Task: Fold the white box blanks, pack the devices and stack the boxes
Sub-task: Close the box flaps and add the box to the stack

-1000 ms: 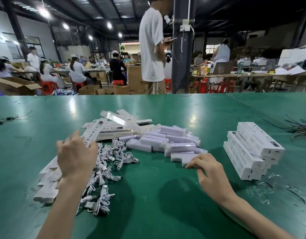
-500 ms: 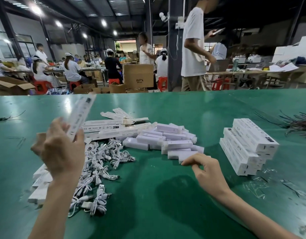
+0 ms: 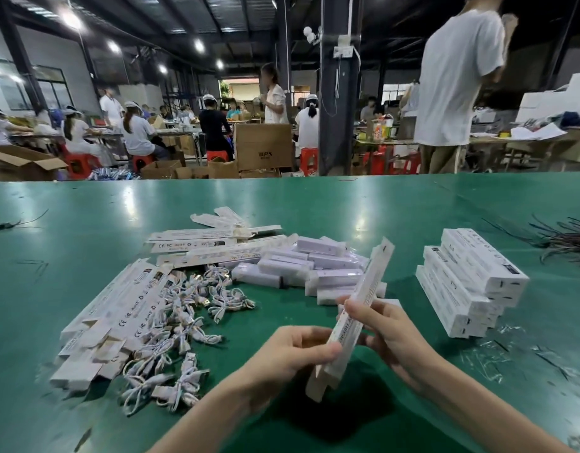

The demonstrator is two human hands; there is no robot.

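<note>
Both the left hand and the right hand grip one white box blank over the green table; its print is blurred. At 9 o'clock, flat blanks read CE, FC and RoHS. Devices lie at 12, stacked boxes at 2. A far carton reads BPS.

"BPS" is printed on the brown cardboard carton at twelve o'clock, beyond the green tabletop — "CE FC RoHS" marks stand on the flat white cardboard box blanks at ten o'clock.

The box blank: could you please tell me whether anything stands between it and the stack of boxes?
Nothing visible does: only bare green table separates the box blank from the stack of boxes.
</note>
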